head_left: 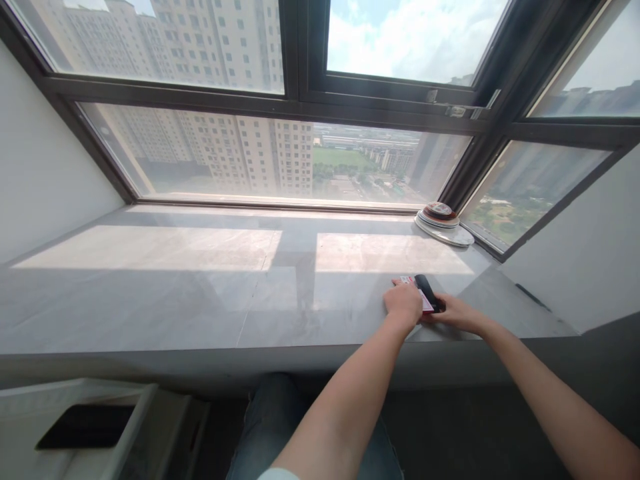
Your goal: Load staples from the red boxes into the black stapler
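Observation:
Near the front right of the windowsill, my left hand [404, 300] is closed over a small flat red-and-white thing [427, 305], perhaps a card or thin box. Most of it hides under my fingers, so its kind cannot be made out. Right against it lies a slim black object [427, 288] with a rounded top end, slanting down to the right. My right hand [454, 313] grips the lower end of both from the right side, thumb on top and fingers partly hidden beneath. The two hands nearly touch.
The grey marble windowsill [150, 300] runs below dark-framed windows. A stack of plates or lids [445, 227] stands in its back right corner. A thin dark strip [533, 297] lies along the right wall. At lower left is a white unit [45, 397] with a black panel.

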### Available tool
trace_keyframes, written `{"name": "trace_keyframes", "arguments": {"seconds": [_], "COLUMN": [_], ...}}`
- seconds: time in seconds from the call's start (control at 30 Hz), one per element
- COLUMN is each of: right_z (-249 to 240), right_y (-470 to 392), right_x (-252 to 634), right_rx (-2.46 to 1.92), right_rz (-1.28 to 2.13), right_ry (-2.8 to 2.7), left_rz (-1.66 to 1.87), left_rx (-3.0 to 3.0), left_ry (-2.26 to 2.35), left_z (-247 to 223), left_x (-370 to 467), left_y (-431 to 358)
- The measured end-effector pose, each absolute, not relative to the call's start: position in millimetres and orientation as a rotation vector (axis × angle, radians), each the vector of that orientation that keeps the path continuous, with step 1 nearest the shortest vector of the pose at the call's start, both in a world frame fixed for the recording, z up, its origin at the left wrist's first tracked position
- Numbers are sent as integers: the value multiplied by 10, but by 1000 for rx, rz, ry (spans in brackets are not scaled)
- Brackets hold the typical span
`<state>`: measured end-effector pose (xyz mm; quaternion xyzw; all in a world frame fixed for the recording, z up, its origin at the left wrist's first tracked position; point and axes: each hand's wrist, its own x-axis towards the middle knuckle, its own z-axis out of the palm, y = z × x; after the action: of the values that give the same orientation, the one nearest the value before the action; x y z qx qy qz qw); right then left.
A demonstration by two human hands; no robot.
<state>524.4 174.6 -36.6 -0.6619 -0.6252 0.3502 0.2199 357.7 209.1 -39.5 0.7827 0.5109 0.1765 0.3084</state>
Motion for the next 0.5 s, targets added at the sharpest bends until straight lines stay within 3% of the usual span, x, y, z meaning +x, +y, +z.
{"name": "trace_keyframes", "arguments": {"seconds": [0.23,0.3,0.5], "right_z": [-419,-398,-504], "right_y": [1257,1089,1242], "right_x": [5587,5293,3637], "right_rx": [-1881,-1764,-1510], "right_rz": [669,553,720], "right_ry": [-1517,-1506,-2021], "left_rz": [558,565,587], "left_rx": [2092,2106,2216], "left_ry": [1555,1624,1873], "left_z": [-586,-645,-705], "left_x": [2569,2033,675], "left_y": [2027,2006,1926]}}
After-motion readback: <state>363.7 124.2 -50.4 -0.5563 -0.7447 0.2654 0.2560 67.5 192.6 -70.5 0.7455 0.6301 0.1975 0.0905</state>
